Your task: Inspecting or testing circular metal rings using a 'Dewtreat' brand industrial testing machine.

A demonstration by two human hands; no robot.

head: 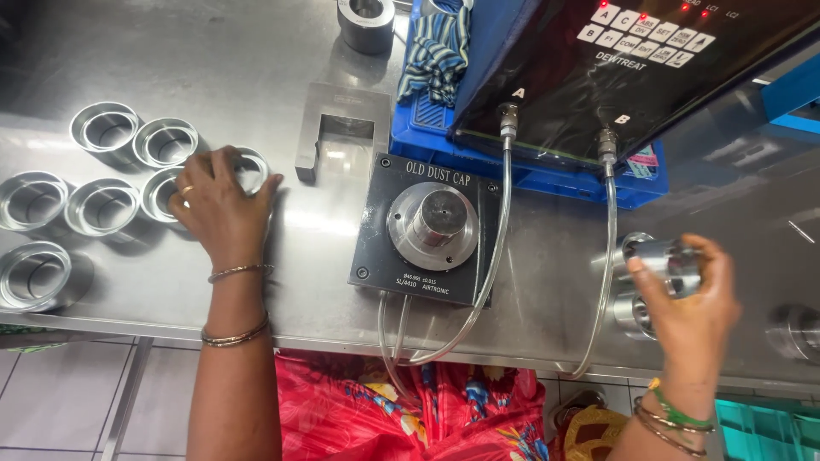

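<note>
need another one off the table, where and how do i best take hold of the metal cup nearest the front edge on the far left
Take the metal cup by its rim, from straight above. It stands upright with its open mouth up and thin round wall exposed, apart from the other cups, so fingers fit around it. The left hand is closest.

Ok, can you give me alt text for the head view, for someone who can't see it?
Seen from above, the right hand holds a shiny metal cup above the steel table, while the left hand rests on one of several metal cups grouped at the left. Between them sits a black gauge fixture, with clear hoses running to a black control unit.
</note>
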